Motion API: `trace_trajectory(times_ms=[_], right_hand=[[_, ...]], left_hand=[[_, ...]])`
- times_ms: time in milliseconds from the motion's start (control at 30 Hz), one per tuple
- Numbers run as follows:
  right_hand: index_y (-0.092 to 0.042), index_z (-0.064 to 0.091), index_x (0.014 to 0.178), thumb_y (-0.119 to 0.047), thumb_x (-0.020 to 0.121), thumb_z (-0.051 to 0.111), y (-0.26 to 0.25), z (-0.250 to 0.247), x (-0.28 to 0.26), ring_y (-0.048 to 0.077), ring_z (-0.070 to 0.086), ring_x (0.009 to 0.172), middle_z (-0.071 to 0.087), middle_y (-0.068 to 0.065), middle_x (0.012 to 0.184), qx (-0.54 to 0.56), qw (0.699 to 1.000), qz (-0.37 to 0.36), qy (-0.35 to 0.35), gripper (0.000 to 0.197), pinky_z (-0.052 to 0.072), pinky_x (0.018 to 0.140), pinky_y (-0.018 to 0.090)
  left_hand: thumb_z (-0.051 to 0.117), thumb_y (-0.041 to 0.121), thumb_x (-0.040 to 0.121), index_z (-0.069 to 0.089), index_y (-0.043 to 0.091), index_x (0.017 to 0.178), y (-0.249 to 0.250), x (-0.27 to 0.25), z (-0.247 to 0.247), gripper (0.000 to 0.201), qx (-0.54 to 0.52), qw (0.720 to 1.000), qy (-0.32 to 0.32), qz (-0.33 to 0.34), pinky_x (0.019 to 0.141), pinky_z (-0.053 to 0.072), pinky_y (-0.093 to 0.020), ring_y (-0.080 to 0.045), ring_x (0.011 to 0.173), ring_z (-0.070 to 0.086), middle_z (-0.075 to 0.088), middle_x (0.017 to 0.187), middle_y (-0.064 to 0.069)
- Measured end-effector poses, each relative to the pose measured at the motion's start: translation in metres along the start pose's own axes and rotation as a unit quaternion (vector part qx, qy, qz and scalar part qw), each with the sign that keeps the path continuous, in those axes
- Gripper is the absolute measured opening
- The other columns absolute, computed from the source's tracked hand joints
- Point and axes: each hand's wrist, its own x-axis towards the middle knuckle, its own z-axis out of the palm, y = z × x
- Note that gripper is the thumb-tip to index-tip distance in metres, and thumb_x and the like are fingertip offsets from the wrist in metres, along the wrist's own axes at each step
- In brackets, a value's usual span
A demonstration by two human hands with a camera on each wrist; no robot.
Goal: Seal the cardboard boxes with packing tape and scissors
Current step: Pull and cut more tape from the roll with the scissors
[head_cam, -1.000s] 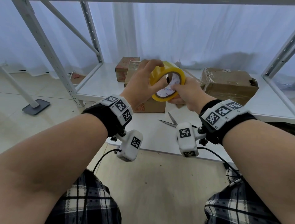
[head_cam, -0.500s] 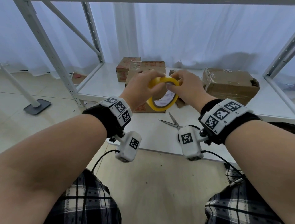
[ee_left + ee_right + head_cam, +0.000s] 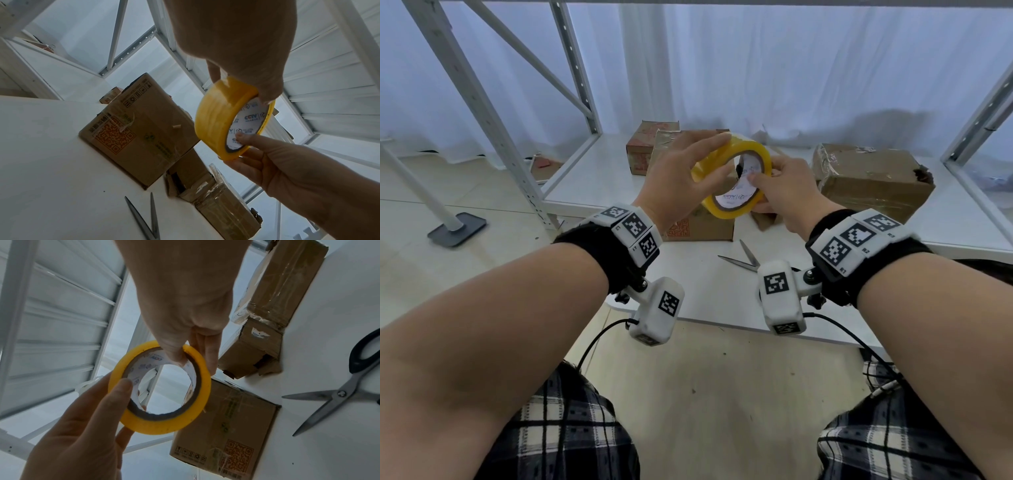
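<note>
- Overhead, the head view shows both hands raised above the white shelf board point(image 3: 599, 171), sharing a yellow roll of packing tape point(image 3: 726, 164). The left hand point(image 3: 681, 178) curls its fingers over the roll's outer band; the right hand point(image 3: 784, 192) pinches the rim, thumb on the printed core.
- Below them stand a QR-printed cardboard box point(image 3: 702, 226) and, to the right, a larger tape-wrapped box point(image 3: 873, 178); a small box point(image 3: 643, 150) sits behind. Scissors point(image 3: 743, 260) lie open on the board, near its front edge.
- Seen from the left wrist, the roll point(image 3: 213, 116) hangs in the air above the QR-printed box point(image 3: 148, 129), gripped from above and below.
- From the right wrist, the thumb hooks inside the core of the roll point(image 3: 162, 423), fingers behind it; the left hand point(image 3: 82, 434) clasps the opposite edge. The scissors point(image 3: 337, 395) rest apart from both boxes.
</note>
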Motion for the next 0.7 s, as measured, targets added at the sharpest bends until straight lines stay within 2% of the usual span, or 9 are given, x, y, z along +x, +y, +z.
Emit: trace_trajectory(times_ms=[100,200,233,333,400,467,567,633,700], right_hand=[[-0.022,0.059,0.081,-0.013,0.093,0.06,0.0008,-0.0007,0.0015,0.028,0.069,0.087,0.069,0.016,0.099,-0.011,1.0,-0.007,0.002,0.015,0.059,0.075,0.046],[-0.014,0.061,0.089,-0.018,0.092,0.061,0.0023,-0.0002,0.0044,0.034,0.068,0.088,0.069,0.018,0.094,-0.1,0.994,-0.051,-0.001,0.005,0.056,0.078,0.052],[-0.01,0.063,0.094,-0.018,0.091,0.061,0.0022,-0.0001,0.0043,0.036,0.067,0.089,0.068,0.02,0.094,-0.114,0.992,-0.06,-0.002,0.009,0.055,0.079,0.053],[-0.004,0.063,0.101,-0.015,0.092,0.06,0.0002,0.0002,0.0012,0.034,0.069,0.085,0.068,0.021,0.094,-0.109,0.992,-0.064,-0.005,0.015,0.058,0.072,0.051],[-0.002,0.063,0.102,-0.015,0.093,0.059,0.0005,0.0013,0.0013,0.033,0.069,0.085,0.068,0.021,0.096,-0.109,0.992,-0.07,-0.004,0.016,0.058,0.071,0.051],[-0.003,0.063,0.102,-0.016,0.092,0.06,-0.0007,0.0022,0.0006,0.033,0.069,0.087,0.068,0.021,0.096,-0.107,0.991,-0.074,-0.006,0.017,0.058,0.072,0.051],[-0.003,0.061,0.1,-0.015,0.092,0.06,-0.0016,0.0023,0.0013,0.034,0.068,0.088,0.067,0.022,0.097,-0.094,0.993,-0.073,-0.006,0.015,0.058,0.071,0.052],[-0.006,0.06,0.096,-0.014,0.092,0.06,-0.0012,0.0024,0.0014,0.032,0.069,0.087,0.067,0.022,0.098,-0.082,0.994,-0.069,-0.009,0.009,0.059,0.071,0.051],[-0.011,0.059,0.096,-0.015,0.093,0.06,0.0002,0.0024,0.0021,0.03,0.069,0.087,0.067,0.019,0.099,-0.079,0.995,-0.06,-0.009,0.005,0.059,0.071,0.049]], left_hand=[[0.065,0.033,0.088,0.06,0.02,0.127,0.0003,0.0018,-0.0005,0.041,-0.011,1.0,-0.018,-0.017,0.09,0.033,-0.003,0.0,0.106,0.046,0.056,0.125,0.001],[0.066,0.032,0.087,0.056,0.023,0.122,0.0024,0.0038,-0.0014,0.038,-0.019,0.996,-0.079,-0.046,0.083,0.038,-0.011,-0.007,0.097,0.048,0.051,0.116,0.006],[0.066,0.033,0.087,0.053,0.024,0.12,0.003,0.0034,-0.001,0.036,-0.023,0.994,-0.095,-0.048,0.081,0.04,-0.015,-0.008,0.093,0.048,0.051,0.111,0.009],[0.066,0.034,0.086,0.047,0.026,0.107,0.0031,0.0013,-0.0007,0.03,-0.044,0.994,-0.087,-0.045,0.069,0.046,-0.024,-0.008,0.08,0.051,0.048,0.094,0.017],[0.065,0.038,0.083,0.043,0.027,0.101,0.0029,0.0009,-0.0012,0.03,-0.051,0.995,-0.077,-0.043,0.067,0.051,-0.034,-0.02,0.078,0.055,0.05,0.091,0.011],[0.063,0.04,0.082,0.041,0.027,0.094,0.0031,0.0006,-0.0012,0.028,-0.054,0.995,-0.072,-0.041,0.065,0.049,-0.031,-0.019,0.074,0.053,0.049,0.087,0.008],[0.062,0.032,0.083,0.036,0.028,0.08,0.0048,-0.0009,-0.0005,0.026,-0.054,0.996,-0.051,-0.04,0.062,0.036,-0.016,-0.003,0.068,0.039,0.041,0.078,0.013],[0.062,0.031,0.084,0.04,0.026,0.086,0.0058,-0.0009,0.0004,0.022,-0.066,0.995,-0.053,-0.047,0.064,0.039,-0.017,-0.007,0.071,0.045,0.044,0.082,0.012],[0.063,0.028,0.086,0.049,0.023,0.102,0.0061,-0.0001,0.0016,0.022,-0.074,0.994,-0.06,-0.044,0.071,0.043,-0.018,-0.01,0.082,0.051,0.05,0.097,0.007]])
